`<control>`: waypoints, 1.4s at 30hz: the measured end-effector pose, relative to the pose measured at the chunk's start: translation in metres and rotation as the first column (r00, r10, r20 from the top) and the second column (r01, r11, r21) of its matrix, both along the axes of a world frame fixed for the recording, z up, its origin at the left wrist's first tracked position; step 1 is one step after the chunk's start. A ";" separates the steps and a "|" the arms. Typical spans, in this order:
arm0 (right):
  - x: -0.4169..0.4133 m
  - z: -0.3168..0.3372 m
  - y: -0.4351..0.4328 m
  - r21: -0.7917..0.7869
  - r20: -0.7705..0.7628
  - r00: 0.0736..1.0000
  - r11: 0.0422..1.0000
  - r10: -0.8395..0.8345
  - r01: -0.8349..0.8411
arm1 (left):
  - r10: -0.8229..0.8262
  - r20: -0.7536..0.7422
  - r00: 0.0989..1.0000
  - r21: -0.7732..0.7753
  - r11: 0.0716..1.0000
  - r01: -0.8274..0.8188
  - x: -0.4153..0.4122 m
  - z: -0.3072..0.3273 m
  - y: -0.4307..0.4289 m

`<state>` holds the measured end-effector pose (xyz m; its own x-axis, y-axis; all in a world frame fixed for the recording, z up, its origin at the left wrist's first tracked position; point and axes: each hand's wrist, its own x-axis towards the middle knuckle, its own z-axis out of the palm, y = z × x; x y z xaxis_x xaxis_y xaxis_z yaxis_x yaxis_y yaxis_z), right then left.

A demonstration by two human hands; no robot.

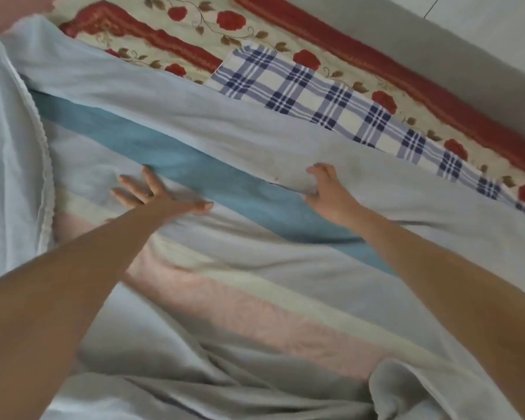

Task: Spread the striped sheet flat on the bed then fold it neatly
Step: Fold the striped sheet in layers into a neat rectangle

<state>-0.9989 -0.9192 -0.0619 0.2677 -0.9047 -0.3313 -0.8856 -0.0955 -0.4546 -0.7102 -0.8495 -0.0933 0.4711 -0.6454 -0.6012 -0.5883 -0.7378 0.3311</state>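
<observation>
Two bare arms reach out over the bed. At the far left, a pale white fabric [9, 153] with a stitched edge drapes down; I cannot tell whether it is a separate piece. Next, the left hand [156, 194] lies palm down on the striped sheet [255, 286], fingers straight and spread wide, just beside the teal stripe. This sheet covers most of the bed, with pink, cream, grey and teal bands running diagonally, and is rumpled near the bottom. Further right, the right hand [326, 189] grips a folded-over grey edge of the sheet, fingers curled round it. Beyond lies a blue-and-white checked cloth [312, 95] on the rose-patterned bed cover [255, 37], with pale floor [482, 40] at the upper right.
</observation>
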 end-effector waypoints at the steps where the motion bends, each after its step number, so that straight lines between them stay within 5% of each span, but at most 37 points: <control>1: 0.007 0.002 -0.024 -0.011 -0.009 1.000 1.000 -0.007 0.007 | -0.006 0.005 1.000 0.024 1.000 0.006 0.006 -0.005 -0.006; 6: 0.046 -0.001 -0.115 0.190 0.270 0.907 0.941 -0.324 0.280 | -0.042 0.075 0.996 0.082 0.996 0.036 0.007 -0.017 -0.011; 9: 0.062 -0.022 -0.134 0.260 0.280 0.880 0.913 -0.383 0.314 | -0.039 0.083 0.996 0.120 0.992 0.029 0.010 -0.015 -0.017; 13: 0.071 -0.035 -0.138 0.038 0.236 0.872 0.901 -0.429 0.433 | -0.018 0.106 0.994 0.094 0.996 0.008 0.009 -0.021 -0.015; 15: 0.071 -0.011 -0.156 -0.134 0.305 0.812 0.822 -0.498 0.554 | -0.025 0.153 0.988 -0.019 0.999 0.028 0.009 -0.017 -0.020; 18: 0.072 -0.004 -0.188 -0.191 0.210 0.858 0.841 -0.469 0.507 | -0.218 0.305 0.927 -0.207 0.935 0.288 0.030 -0.019 -0.060; 20: 0.073 -0.037 -0.191 -0.276 0.107 0.891 0.848 -0.440 0.452 | -0.298 0.476 0.827 -0.192 0.883 0.429 0.047 -0.032 -0.105; 24: 0.079 -0.092 -0.190 -0.610 0.198 0.876 0.644 -0.440 0.461 | -0.323 0.588 0.741 -0.149 0.858 0.492 0.064 -0.058 -0.180; 31: 0.090 -0.069 -0.187 -0.561 0.282 0.826 0.614 -0.489 0.555 | -0.374 0.568 0.733 -0.144 0.832 0.536 0.068 -0.050 -0.189; 35: 0.154 -0.058 -0.164 -0.363 0.392 0.657 0.548 -0.644 0.753 | -0.384 0.554 0.739 -0.124 0.840 0.529 0.072 -0.045 -0.189; 39: 0.248 -0.063 -0.131 -0.304 0.184 0.721 0.659 -0.668 0.688 | -0.384 0.552 0.740 -0.151 0.827 0.542 0.070 -0.044 -0.190; 42: 0.265 -0.080 -0.148 -0.351 0.087 0.663 0.600 -0.743 0.719 | -0.392 0.532 0.751 -0.176 0.816 0.551 0.072 -0.045 -0.191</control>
